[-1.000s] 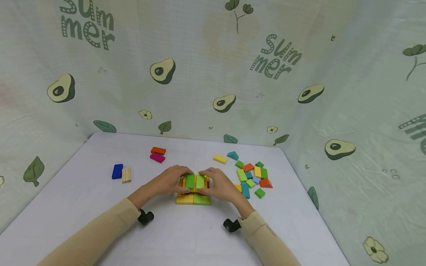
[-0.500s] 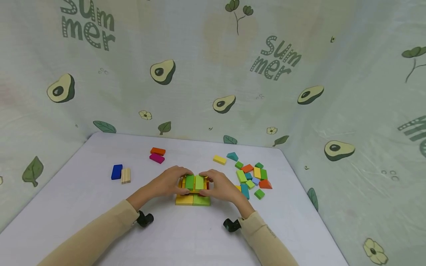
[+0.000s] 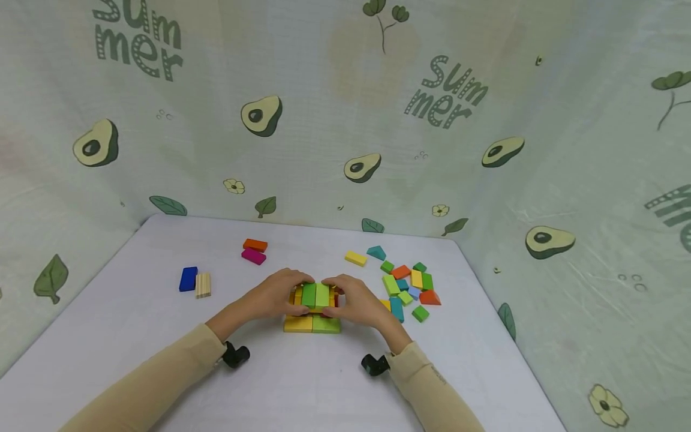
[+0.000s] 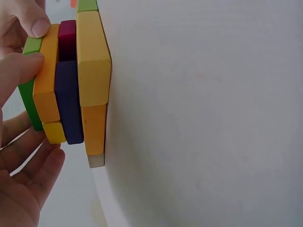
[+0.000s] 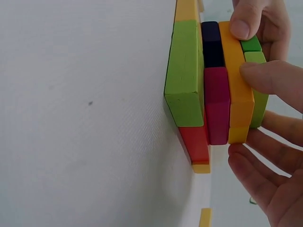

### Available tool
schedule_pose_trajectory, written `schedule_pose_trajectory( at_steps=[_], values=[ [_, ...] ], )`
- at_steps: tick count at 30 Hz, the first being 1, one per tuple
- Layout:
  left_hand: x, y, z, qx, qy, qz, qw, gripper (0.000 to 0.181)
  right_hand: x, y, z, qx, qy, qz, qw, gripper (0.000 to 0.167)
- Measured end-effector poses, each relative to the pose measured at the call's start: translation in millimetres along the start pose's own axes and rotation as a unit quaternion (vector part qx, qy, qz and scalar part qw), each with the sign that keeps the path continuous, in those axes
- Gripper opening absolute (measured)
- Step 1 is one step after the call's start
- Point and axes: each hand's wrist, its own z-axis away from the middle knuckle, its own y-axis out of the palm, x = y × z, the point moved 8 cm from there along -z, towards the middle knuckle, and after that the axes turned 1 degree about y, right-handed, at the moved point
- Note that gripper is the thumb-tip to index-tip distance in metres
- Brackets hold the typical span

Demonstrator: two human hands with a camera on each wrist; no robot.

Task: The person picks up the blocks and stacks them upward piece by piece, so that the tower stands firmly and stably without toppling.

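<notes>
The block stack (image 3: 315, 300) stands left of the scattered blocks (image 3: 402, 285).

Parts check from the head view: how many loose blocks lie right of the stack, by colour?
Green blocks, light and dark: 6
Yellow blocks: 3
Teal blocks: 3
Red-orange blocks: 2
Pale blue block: 1
Total in view: 15

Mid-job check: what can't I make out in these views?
Head view: the upper side ends of the block stack, covered by the left hand and right hand.
Head view: part of a yellow block, behind the right hand.
Right wrist view: a yellow piece, cut off by the bottom edge.
Left wrist view: a blurred red-orange patch, cut off by the top edge.
</notes>
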Motion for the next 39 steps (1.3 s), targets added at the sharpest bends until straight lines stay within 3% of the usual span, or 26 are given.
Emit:
schedule_pose_trajectory(
  at_steps=[3,8,12,17,21,24,28,39],
  values=[
    [0.1,0.3,0.2,0.001,0.001,-0.001,1.0,0.063,-1,0,-0.1,0.001,0.001,0.002,1.0,0.062],
    [5.2,-2.0,1.4,0.016,-0.005,0.0,0.9999,0.083,-2,1,0.0,0.002,0.005,0.001,1.0,0.062],
    [16.0,-19.8,4.8,0.027,-0.013,0.015,0.9994,0.094,-2,1,-0.6,0.002,0.003,-0.007,1.0,0.062],
    [51.6,-56.6,6.3,-0.001,-0.038,0.007,0.9992,0.081,-1,2,-0.7,0.003,0.003,-0.014,0.9999,0.062],
    [88.3,-72.2,3.6,-0.035,-0.06,-0.036,0.997,0.065,-2,2,0.3,0.005,0.01,-0.011,0.9999,0.062],
    [113.1,-71.4,-0.5,-0.038,-0.072,-0.055,0.9951,0.058,-3,2,1.0,0.005,0.011,-0.01,0.9999,0.062],
    [133.4,-66.5,-4.2,-0.026,-0.077,-0.079,0.9935,0.052,-5,4,1.3,0.002,0.006,-0.013,0.9999,0.063],
    [141.3,-62.6,-0.5,-0.025,-0.054,-0.121,0.9908,0.041,-3,3,-0.1,0.005,0.009,-0.008,0.9999,0.063]
  ],
)
